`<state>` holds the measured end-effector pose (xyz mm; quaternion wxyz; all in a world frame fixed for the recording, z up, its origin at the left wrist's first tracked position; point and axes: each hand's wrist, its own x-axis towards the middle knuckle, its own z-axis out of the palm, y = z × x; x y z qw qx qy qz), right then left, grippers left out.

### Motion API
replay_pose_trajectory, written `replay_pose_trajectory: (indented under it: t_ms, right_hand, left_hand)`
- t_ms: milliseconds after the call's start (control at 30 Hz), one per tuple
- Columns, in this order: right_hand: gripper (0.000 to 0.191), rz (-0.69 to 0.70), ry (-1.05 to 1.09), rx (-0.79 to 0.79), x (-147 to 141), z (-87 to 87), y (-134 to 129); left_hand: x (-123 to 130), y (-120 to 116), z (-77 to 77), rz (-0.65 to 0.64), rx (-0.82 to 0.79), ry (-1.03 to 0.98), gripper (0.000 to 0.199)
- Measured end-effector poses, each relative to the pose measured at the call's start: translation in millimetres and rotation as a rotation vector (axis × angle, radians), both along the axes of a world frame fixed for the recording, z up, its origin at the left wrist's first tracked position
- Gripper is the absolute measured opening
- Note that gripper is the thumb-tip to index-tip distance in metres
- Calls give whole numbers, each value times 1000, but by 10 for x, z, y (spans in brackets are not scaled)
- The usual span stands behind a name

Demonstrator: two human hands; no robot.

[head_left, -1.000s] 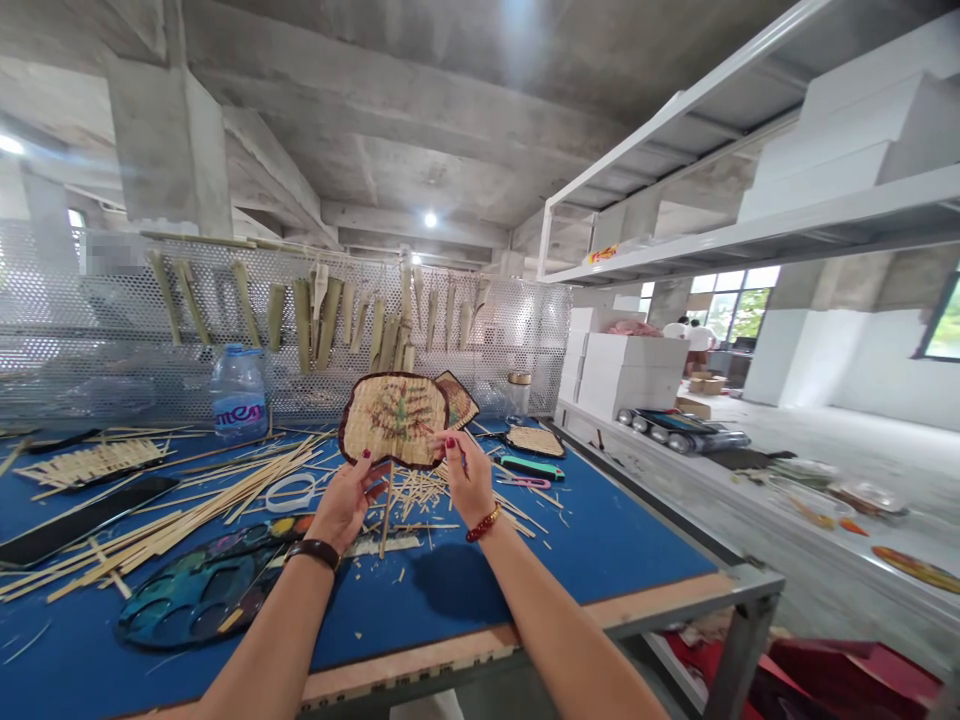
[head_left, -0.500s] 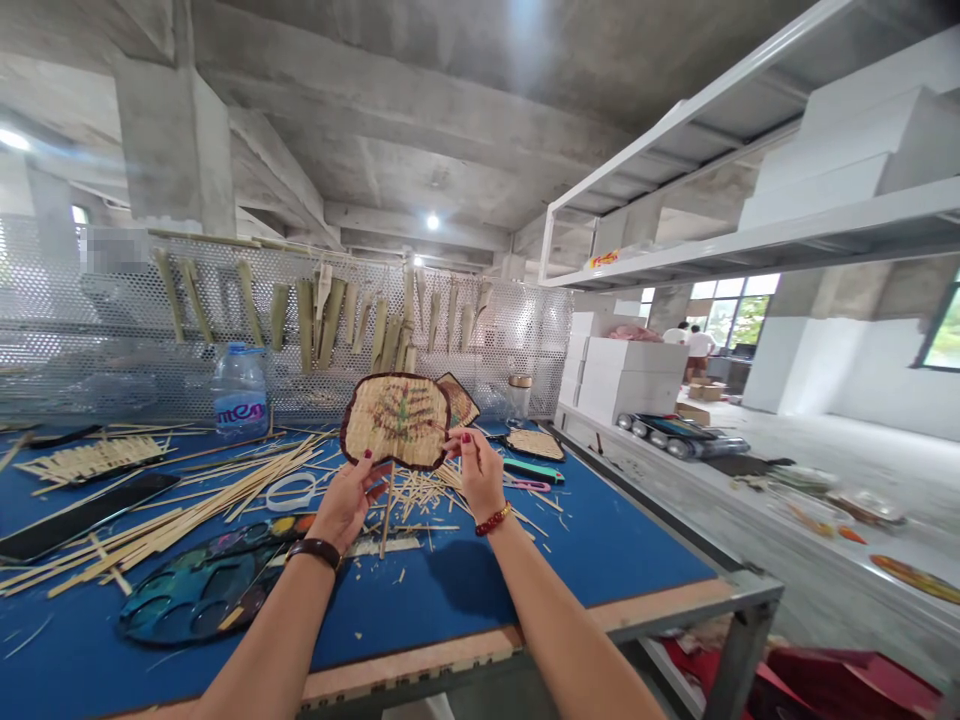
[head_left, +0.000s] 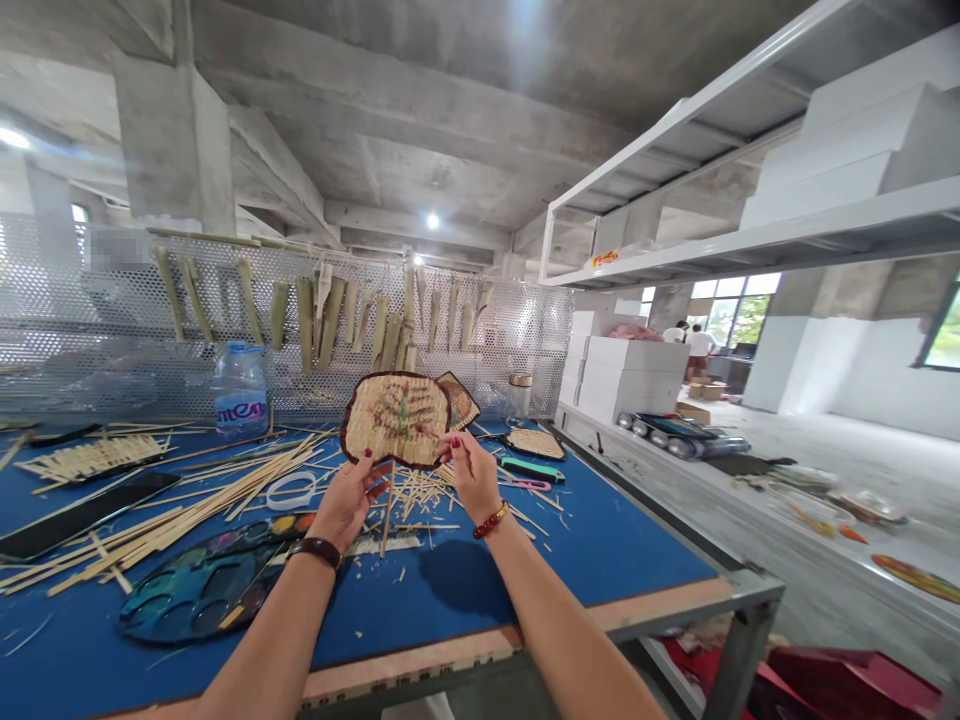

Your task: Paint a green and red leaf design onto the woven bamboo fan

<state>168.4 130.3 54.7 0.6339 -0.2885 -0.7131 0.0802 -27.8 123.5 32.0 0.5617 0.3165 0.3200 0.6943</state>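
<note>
A round woven bamboo fan (head_left: 395, 420) with a dark rim and a painted plant pattern stands upright above the table. My left hand (head_left: 346, 503) grips its thin bamboo handle (head_left: 387, 510) below the fan's face. My right hand (head_left: 471, 478) sits at the fan's lower right edge, its fingers pinching a thin paintbrush (head_left: 463, 452). The brush tip is hidden against the weave. A paint palette (head_left: 202, 590) with several colours lies below my left hand.
The blue table (head_left: 600, 540) holds loose bamboo strips (head_left: 187, 505), a second fan (head_left: 458, 401), a woven piece (head_left: 534, 443) and scissors (head_left: 531, 474). A water bottle (head_left: 240, 392) stands before a perforated metal screen (head_left: 510, 340). The table's wooden edge runs close in front. Two people (head_left: 694, 345) stand far right.
The fan has turned slightly, from tilted towards level. My right hand has shifted a little closer along the fan's lower edge.
</note>
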Motion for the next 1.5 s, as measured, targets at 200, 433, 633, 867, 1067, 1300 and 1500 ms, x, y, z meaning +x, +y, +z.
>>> replay_pose_trajectory:
  t_ms: [200, 433, 633, 867, 1067, 1300, 1500]
  right_hand:
    - [33, -36, 100, -18, 15, -1, 21]
    - [32, -54, 66, 1, 4, 13, 10]
    - [30, 11, 0, 12, 4, -3, 16]
    - [28, 6, 94, 3, 1, 0, 14]
    - [27, 39, 27, 32, -27, -4, 5]
    - [28, -56, 104, -2, 31, 13, 46]
    - [27, -19, -18, 23, -7, 5, 25]
  left_hand:
    - [9, -23, 17, 3, -5, 2, 4]
    - [12, -18, 23, 7, -3, -4, 6]
    - [12, -11, 17, 4, -4, -9, 6]
    - [16, -8, 13, 1, 2, -11, 5]
    - [20, -5, 20, 9, -10, -14, 3]
    - [28, -43, 56, 12, -17, -9, 2]
    - [40, -46, 64, 1, -19, -13, 3]
